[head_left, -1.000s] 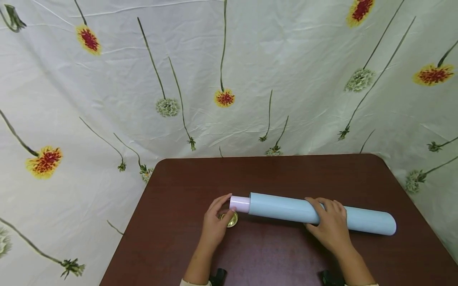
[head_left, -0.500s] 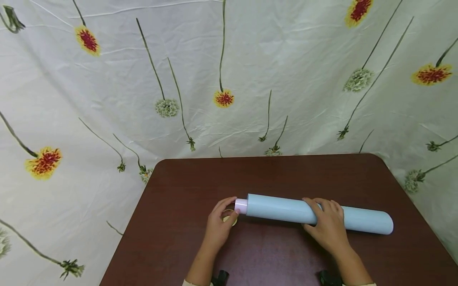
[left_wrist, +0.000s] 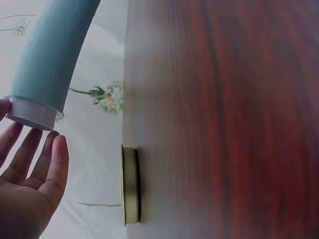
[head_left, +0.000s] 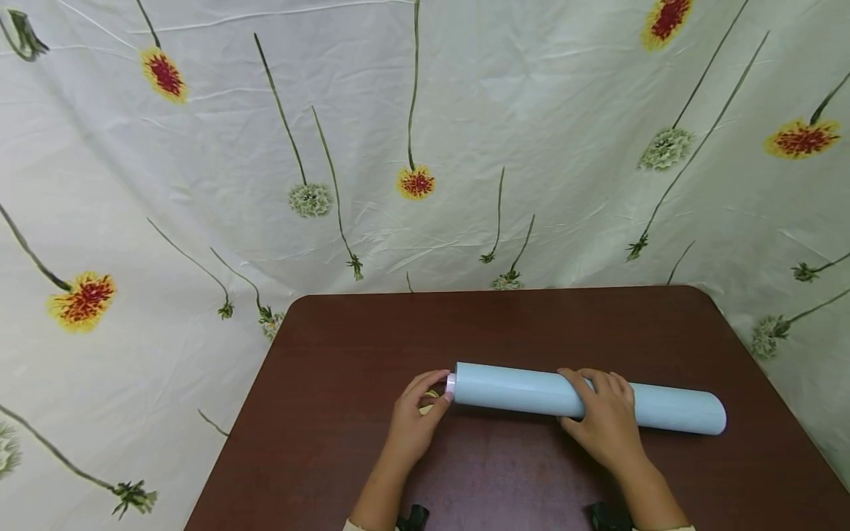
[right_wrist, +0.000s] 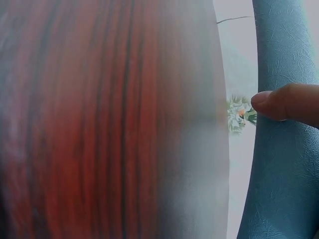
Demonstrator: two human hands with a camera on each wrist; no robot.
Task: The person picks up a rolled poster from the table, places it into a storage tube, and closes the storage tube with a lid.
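Note:
A long light-blue tube [head_left: 518, 387] lies across the person's front, with the short end of a pale pink inner tube [left_wrist: 32, 113] showing at its left mouth. The left hand [head_left: 413, 424] has its thumb and index finger on opposite sides of that pink end; in the left wrist view the other fingers lie just below its rim. The right hand [head_left: 606, 417] grips the blue tube around its middle, the thumb [right_wrist: 279, 103] pressing on its textured side. Below the left hand stands a shallow gold lid [left_wrist: 130, 185], partly hidden by the fingers in the head view.
Under everything is a dark reddish-brown table [head_left: 505, 324] with rounded far corners. A white cloth [head_left: 564, 110] printed with flowers hangs behind it and to the sides. Dark straps or devices [head_left: 609, 516] show at the wrists.
The pink inner tube has slid right into the blue tube, leaving only a narrow band outside. The left hand moved right with it. The blue tube and right hand shifted slightly left.

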